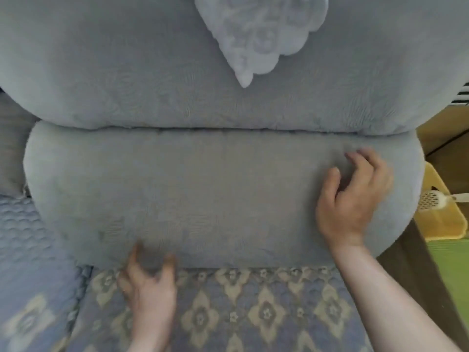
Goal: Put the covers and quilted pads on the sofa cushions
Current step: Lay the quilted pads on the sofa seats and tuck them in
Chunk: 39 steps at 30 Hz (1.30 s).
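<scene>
Already dressed — grey cover on the seat cushion; patterned pad at six o'clock. Left hand and right hand — fingers loosely curled, grasping nothing.

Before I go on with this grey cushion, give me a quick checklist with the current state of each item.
1. Grey cushion sits on the patterned seat, tucked under the back cushion: ok.
2. Right hand on the cushion's right part, fingers curled; whether it pinches fabric: cannot tell.
3. Left hand at the cushion's front lower edge; blurred, so its hold: cannot tell.
4. Cover lies smooth across the visible face, no big folds: ok.
5. Closure or zip of the cover: cannot tell, none in view.
6. Quilted pad lies to the left, not on this cushion: not ok.
</scene>
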Each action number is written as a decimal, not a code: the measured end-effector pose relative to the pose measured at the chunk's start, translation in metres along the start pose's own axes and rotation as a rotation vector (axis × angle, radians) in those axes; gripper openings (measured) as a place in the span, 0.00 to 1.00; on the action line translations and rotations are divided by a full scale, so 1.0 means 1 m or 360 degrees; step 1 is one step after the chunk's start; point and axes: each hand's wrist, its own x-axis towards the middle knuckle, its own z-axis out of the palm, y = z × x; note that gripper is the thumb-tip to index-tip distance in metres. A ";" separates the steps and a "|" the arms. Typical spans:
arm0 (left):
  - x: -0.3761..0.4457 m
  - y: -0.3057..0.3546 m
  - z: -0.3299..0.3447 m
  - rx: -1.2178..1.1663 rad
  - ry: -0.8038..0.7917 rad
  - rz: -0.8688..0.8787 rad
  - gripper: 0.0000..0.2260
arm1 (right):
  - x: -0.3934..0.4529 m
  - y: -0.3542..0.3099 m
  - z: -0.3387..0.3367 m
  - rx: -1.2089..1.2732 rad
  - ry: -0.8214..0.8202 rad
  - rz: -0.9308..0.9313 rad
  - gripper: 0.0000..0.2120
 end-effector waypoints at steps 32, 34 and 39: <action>0.131 0.132 0.005 0.1166 -0.0254 0.1308 0.29 | 0.044 -0.064 0.033 -0.0565 -0.1167 -0.0223 0.27; 0.148 0.143 0.013 0.1526 -0.0297 0.1350 0.31 | 0.063 -0.058 0.059 -0.0816 -0.1363 -0.0136 0.32; 0.147 0.130 0.023 0.1554 -0.0217 0.1363 0.34 | 0.072 -0.061 0.090 -0.0902 -0.1390 -0.0047 0.34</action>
